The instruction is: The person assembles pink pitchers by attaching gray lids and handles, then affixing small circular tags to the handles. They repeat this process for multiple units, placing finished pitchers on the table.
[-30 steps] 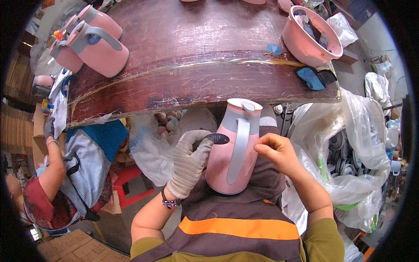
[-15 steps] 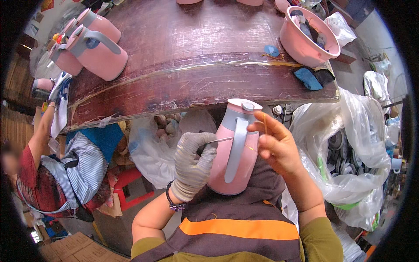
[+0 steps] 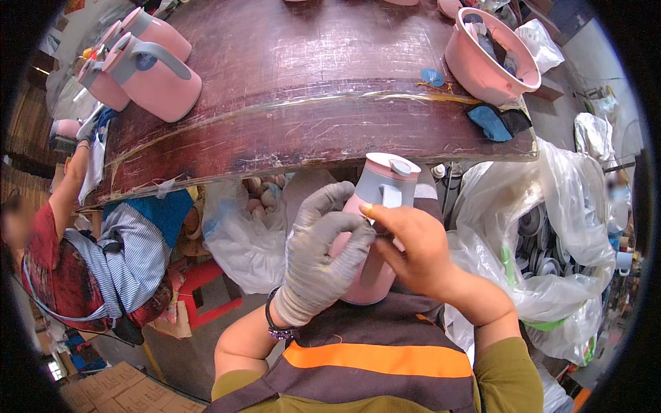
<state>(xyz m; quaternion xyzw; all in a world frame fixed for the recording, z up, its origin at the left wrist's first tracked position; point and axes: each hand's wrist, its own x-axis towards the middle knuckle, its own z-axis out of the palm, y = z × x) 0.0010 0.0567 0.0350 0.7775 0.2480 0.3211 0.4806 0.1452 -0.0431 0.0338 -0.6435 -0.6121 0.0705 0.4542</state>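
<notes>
Handle (image 3: 391, 197) partly behind right fingers (image 3: 390, 218).

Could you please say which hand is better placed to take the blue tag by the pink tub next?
Probably the right hand: it is nearer the blue tag and bare, while the left hand is gloved. Both are at the pink jug.

The jug (image 3: 375, 186) is pink and grey, the apron (image 3: 382, 359) orange-banded.

Pitcher handle (image 3: 392, 196) partly behind fingers (image 3: 387, 217)
</notes>
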